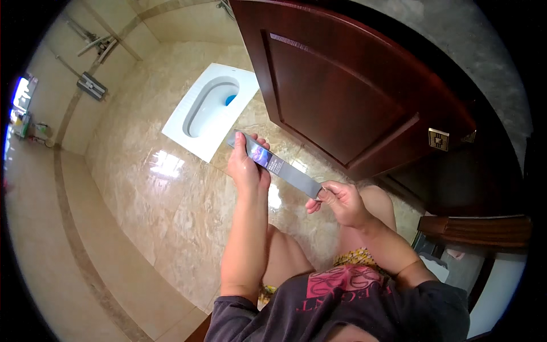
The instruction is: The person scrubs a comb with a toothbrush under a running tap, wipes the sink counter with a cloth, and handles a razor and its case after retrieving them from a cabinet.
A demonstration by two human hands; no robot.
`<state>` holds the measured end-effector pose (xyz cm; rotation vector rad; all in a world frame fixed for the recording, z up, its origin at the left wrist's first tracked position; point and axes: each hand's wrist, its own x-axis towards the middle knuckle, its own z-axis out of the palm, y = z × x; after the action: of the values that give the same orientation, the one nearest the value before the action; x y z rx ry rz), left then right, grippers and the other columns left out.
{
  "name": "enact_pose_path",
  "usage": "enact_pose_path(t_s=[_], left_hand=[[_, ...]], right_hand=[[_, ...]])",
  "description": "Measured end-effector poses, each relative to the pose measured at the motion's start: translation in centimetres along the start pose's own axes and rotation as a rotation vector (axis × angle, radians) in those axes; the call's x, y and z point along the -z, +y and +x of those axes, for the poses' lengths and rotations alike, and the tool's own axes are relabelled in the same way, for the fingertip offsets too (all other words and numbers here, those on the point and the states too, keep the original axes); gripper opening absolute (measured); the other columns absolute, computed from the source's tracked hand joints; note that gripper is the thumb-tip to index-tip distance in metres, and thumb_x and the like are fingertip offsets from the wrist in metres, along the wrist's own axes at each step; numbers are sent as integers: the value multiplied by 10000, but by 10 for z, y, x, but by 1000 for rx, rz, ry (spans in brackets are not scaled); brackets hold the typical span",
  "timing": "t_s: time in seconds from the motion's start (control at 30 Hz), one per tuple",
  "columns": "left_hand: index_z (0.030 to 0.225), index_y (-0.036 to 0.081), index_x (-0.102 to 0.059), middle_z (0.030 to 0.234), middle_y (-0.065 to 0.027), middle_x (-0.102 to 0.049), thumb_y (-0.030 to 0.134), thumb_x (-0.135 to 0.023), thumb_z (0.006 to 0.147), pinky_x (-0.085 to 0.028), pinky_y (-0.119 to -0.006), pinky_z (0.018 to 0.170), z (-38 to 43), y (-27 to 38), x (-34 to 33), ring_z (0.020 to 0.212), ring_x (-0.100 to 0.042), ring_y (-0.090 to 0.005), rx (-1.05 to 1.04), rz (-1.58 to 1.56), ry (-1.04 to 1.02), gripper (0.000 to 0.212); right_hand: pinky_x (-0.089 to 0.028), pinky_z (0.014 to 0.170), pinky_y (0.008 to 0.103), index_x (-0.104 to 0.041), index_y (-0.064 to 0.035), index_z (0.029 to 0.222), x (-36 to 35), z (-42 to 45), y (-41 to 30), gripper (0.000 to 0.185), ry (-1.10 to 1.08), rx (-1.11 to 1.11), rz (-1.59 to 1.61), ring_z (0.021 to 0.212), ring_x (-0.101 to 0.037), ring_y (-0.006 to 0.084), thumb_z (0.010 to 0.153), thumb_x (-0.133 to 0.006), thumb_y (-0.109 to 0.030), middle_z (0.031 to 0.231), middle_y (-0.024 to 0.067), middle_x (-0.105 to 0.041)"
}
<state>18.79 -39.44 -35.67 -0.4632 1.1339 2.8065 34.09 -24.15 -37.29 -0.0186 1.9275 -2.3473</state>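
A long, narrow grey package (295, 177) with a printed picture and small writing slants across the space in front of me. My left hand (248, 164) grips its upper end, the thumb lying on top. At the lower end, my right hand (339, 201) pinches the edge between thumb and fingers. Whether that end is sealed or torn cannot be made out. Beyond my left hand, a white squat toilet (209, 111) is set in the floor, with something blue in its drain.
A dark red wooden door (337, 94) with a brass-coloured handle plate (439, 139) stands at the right. Glossy marble-look tiles (149, 205) cover the floor. A grey flat mop head (91, 86) leans by the left wall, near a shower fixture (100, 45).
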Motion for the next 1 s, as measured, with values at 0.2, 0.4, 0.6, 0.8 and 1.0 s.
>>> enact_pose_path(t_s=[0.2, 0.4, 0.6, 0.8, 1.0], left_hand=[[920, 38, -504, 809, -86, -557, 267, -523, 947, -504, -304, 650, 24, -28, 11, 689, -559, -182, 374, 40, 97, 231], [835, 86, -454, 692, -49, -483, 371, -482, 954, -434, -258, 592, -25, 29, -35, 653, -504, -137, -215, -230, -59, 310], [654, 51, -538, 668, -68, -554, 421, -616, 827, -435, -286, 526, -96, 149, -119, 591, -539, -184, -909, 953, -577, 415], [775, 67, -412, 633, -61, -448, 604, -435, 901, -341, -251, 491, -99, 255, -230, 528, -426, -147, -903, 624, -235, 553], [791, 116, -412, 636, -20, -461, 581, -387, 933, -382, -258, 511, -136, 398, -313, 530, -450, -163, -500, 148, -13, 486]], right_hand=[[-501, 735, 270, -544, 24, 1124, 1, 11, 9, 240, 17, -99, 268, 856, -623, 136, 906, -555, -76, 998, 88, -640], [-515, 710, 284, -463, 11, 1215, 14, 38, 32, 333, -162, -79, 820, 860, -628, 164, 948, -518, -179, 1015, 105, -628], [-525, 727, 357, -457, -57, 1293, -72, 58, -56, 395, -309, -215, 1349, 1021, -598, 279, 965, -418, -273, 1155, 113, -588], [-525, 710, 346, -509, -19, 1254, -93, 77, -243, 324, -156, -324, 1019, 879, -620, 233, 974, -438, -164, 1044, 122, -605], [-548, 726, 319, -522, 15, 1237, -133, 61, -432, 324, 29, -205, 854, 822, -635, 179, 920, -548, -49, 945, 124, -635]])
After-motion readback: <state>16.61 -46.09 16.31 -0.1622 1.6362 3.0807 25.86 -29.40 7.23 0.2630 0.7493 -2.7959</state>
